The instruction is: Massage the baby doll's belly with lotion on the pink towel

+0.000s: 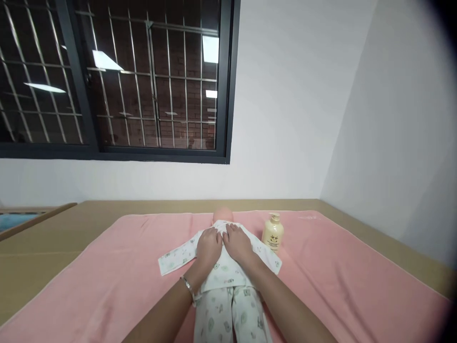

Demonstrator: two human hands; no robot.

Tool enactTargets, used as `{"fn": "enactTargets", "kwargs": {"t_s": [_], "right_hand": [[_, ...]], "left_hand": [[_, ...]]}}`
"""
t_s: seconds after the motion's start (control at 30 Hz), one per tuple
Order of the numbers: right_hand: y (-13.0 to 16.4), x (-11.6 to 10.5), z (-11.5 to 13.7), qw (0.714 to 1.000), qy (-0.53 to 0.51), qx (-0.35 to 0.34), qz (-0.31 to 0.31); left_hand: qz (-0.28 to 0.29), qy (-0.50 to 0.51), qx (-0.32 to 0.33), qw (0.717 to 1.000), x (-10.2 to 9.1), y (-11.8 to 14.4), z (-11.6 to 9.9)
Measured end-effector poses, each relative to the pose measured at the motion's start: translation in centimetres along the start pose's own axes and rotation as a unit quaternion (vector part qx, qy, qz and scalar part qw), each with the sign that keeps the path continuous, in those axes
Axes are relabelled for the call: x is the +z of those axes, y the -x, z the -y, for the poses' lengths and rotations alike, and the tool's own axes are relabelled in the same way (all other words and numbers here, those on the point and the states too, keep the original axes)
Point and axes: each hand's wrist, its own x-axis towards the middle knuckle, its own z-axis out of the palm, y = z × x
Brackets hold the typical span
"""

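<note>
Hands meet on the chest of a baby doll (223,267) lying face up on a pink towel (107,281), its bare head pointing toward the far wall. Left hand (209,246) and right hand (238,244) lie palm down, side by side at the collar of the doll's white printed top, fingers (213,233) spread fairly flat and pressing on the cloth, not closed around anything. A bracelet (189,287) circles the left wrist. Dressing looks well along: the doll already wears matching printed trousers and the top covers its body, one sleeve stretched out flat to the left. Whether the front is fastened cannot be told, since the hands cover it. A cream lotion bottle (273,232) stands upright just beside the doll's right-hand sleeve, untouched. The towel covers a tan bed (89,214) below a barred window (150,76).
</note>
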Motion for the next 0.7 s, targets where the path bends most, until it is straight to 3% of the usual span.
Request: {"fn": "enactTargets", "kwargs": {"t_s": [0.13, 0.3, 0.47, 0.7], "right_hand": [[1.1, -1.1, 2.2, 0.995, 0.087, 0.039, 0.022], [1.9, -2.6, 3.2, 0.993, 0.102, 0.034, 0.043], [2.0, -2.9, 2.8, 0.994, 0.089, 0.032, 0.062], [0.5, -1.4, 0.3, 0.999, -0.009, 0.013, 0.044]], "left_hand": [[0.029, 0.015, 0.026, 0.999, 0.9, -0.4, 0.8], [0.048, 0.041, 0.082, 0.995, 1.0, -0.7, 1.2], [0.045, 0.073, 0.094, 0.992, 1.0, -0.7, 1.2], [0.029, 0.104, 0.046, 0.993, 1.2, -0.8, 0.8]]}}
